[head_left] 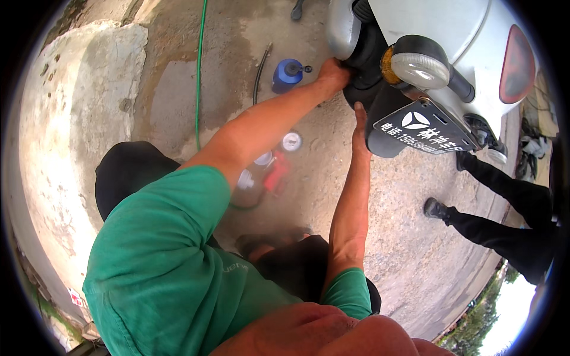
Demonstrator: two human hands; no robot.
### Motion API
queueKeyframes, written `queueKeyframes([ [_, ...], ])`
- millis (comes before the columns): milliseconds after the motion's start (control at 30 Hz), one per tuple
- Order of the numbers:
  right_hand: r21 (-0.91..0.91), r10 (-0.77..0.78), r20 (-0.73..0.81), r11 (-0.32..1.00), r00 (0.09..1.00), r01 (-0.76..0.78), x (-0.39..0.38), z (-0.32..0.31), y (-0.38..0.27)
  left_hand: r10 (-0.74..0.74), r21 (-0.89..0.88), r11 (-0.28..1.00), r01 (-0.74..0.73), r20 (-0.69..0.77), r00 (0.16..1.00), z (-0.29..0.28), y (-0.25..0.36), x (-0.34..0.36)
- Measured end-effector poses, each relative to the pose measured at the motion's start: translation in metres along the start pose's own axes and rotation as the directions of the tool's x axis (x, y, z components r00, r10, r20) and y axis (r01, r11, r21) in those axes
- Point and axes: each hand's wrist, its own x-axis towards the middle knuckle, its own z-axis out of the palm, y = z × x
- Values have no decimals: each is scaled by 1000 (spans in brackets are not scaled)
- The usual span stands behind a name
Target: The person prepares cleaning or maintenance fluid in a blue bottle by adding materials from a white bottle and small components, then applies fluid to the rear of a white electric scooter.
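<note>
My left hand (334, 77) grips a black rounded part (362, 92) at the rear of a white scooter (475, 29), apparently its wheel, with the fingertips partly hidden. My right hand (360, 124) is closed against the same part from below, thumb pointing up, its other fingers mostly hidden. Just right of the hands are a black plate (421, 124) with white markings and a round lamp (420, 62). A silver casing (338, 32) sits above my left hand. On the ground under my arms lie a dial gauge (291, 141) and a red tool (276, 172).
A blue container (288, 74), a black hose (259, 68) and a green hose (199, 71) lie on the concrete. At the right, another person's black-trousered legs (499, 231) stand near the scooter. A raised concrete slab (77, 89) is at the left, dark clutter (528, 148) at far right.
</note>
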Motion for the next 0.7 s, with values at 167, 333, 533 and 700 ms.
queueKeyframes([
  [167, -2, 44, 25, 999, 999, -44, 0, -1, 2, -115, -168, 978, 122, 54, 992, -2, -6, 1],
  [333, -42, 93, 72, 995, 993, -91, 0, 2, 25, -137, -90, 984, 153, 162, 977, -7, -13, 2],
  [533, -32, 108, 84, 994, 991, -105, 0, 2, 17, -126, 45, 991, 123, 64, 990, -7, -4, -7],
  [700, -52, 10, 6, 999, 1000, -10, -1, 2, 7, -199, 39, 979, 198, 37, 979, -5, 1, -5],
])
